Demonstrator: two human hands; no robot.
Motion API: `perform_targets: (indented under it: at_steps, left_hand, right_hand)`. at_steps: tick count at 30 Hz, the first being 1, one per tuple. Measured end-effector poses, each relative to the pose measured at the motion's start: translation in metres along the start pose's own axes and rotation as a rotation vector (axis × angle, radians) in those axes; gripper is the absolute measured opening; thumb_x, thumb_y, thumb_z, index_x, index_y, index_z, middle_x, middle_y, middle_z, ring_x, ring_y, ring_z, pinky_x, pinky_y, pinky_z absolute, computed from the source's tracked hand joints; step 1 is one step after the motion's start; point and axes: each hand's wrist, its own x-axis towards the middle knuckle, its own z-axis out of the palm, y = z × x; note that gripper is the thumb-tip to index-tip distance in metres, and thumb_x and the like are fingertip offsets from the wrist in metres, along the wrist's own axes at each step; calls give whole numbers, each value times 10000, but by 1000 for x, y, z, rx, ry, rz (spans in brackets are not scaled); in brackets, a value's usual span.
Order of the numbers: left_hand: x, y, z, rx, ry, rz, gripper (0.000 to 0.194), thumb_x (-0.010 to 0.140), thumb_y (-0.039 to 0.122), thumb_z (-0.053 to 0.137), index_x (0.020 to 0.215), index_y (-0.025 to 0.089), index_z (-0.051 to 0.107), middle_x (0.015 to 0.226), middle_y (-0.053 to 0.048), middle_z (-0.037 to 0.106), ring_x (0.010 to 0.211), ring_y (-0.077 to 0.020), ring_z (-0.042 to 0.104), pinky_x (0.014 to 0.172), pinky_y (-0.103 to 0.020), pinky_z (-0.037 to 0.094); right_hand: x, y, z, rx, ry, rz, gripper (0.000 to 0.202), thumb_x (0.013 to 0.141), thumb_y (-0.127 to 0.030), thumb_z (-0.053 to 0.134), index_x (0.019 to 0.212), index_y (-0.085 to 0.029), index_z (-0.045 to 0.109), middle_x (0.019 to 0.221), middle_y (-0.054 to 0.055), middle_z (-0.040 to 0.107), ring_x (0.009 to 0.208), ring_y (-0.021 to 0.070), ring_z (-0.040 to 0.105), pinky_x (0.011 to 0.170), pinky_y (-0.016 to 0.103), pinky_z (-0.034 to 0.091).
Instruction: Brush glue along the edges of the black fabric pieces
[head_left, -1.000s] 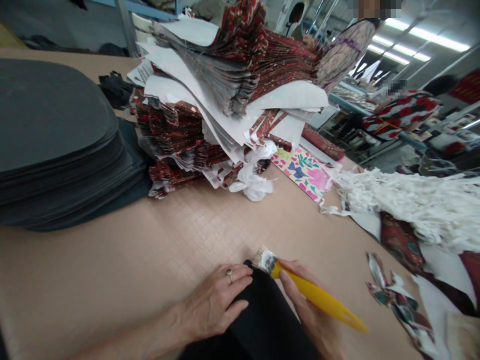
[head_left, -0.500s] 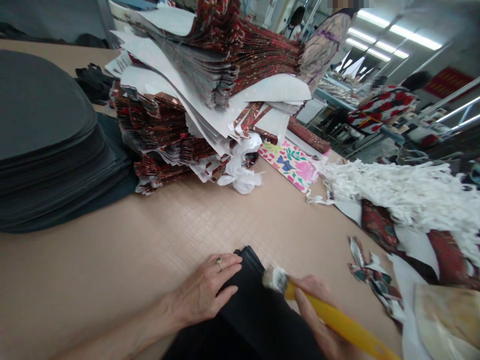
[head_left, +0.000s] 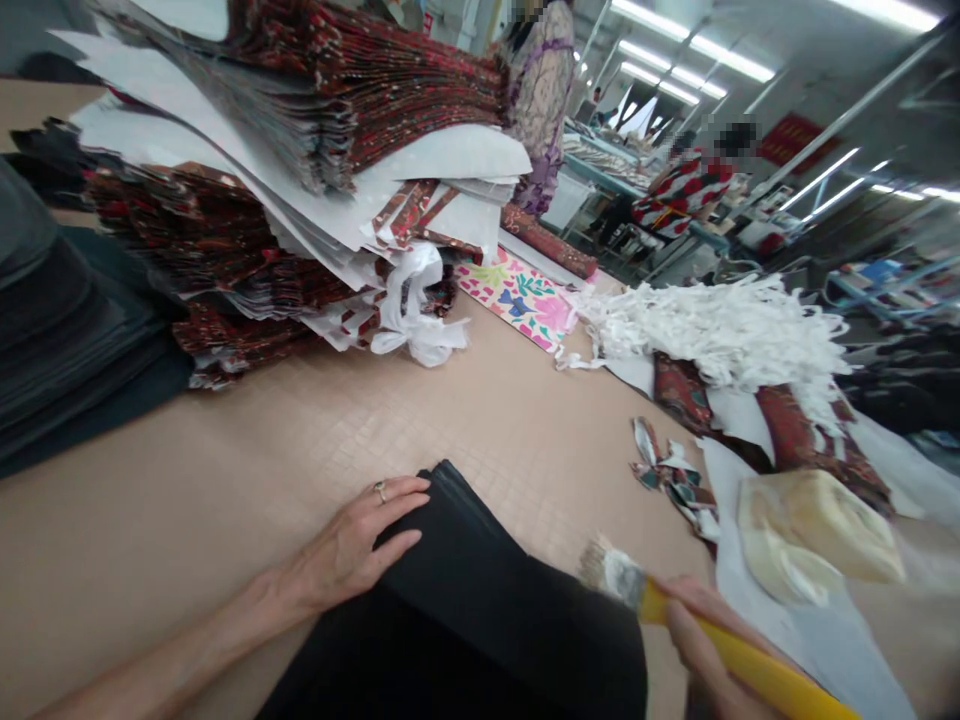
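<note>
A stack of black fabric pieces (head_left: 480,610) lies on the tan table in front of me. My left hand (head_left: 356,545), with a ring on one finger, rests on the stack's left edge, its fingers stretched out. My right hand (head_left: 709,640) is closed around the yellow handle of a paintbrush (head_left: 739,650). The brush's pale bristles, whitish near the metal band, are close to the right edge of the black stack; whether they touch it I cannot tell.
Tall layered red-patterned fabric bundles (head_left: 300,250) stand at the back left, beside dark stacked pieces (head_left: 75,330). White strips (head_left: 712,325), fabric scraps (head_left: 675,475) and a cream container (head_left: 817,535) lie to the right. People (head_left: 540,100) are in the background.
My right hand has moved the paintbrush right and down along the edge of the black stack. My left hand stays on the stack. The view has turned to the right.
</note>
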Motion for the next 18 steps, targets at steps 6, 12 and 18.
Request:
perform_targets:
  at_steps: [6, 12, 18]
  left_hand:
    - [15, 14, -7, 89, -92, 117, 260, 919, 170, 464, 1151, 207, 575, 1232, -73, 544, 1152, -216, 494, 1002, -390, 434]
    - [15, 14, -1, 153, -181, 153, 242, 929, 165, 438, 1122, 206, 579, 1229, -66, 533, 1172, -218, 453, 1013, -393, 408]
    - [24, 14, -4, 203, -170, 180, 192, 931, 211, 465, 1054, 229, 612, 1138, -35, 584, 1087, -196, 512, 950, -325, 426]
  right_hand:
    - [12, 1, 14, 126, -126, 52, 169, 786, -354, 610, 817, -249, 739, 830, 39, 741, 829, 219, 684, 755, 326, 567]
    - [18, -11, 46, 340, -260, -9, 153, 798, -299, 585, 827, -253, 728, 755, 27, 730, 726, 197, 675, 797, 401, 533]
    - [-3, 68, -12, 165, -230, 137, 178, 779, -348, 586, 788, -241, 728, 810, 41, 736, 782, 206, 689, 716, 296, 567]
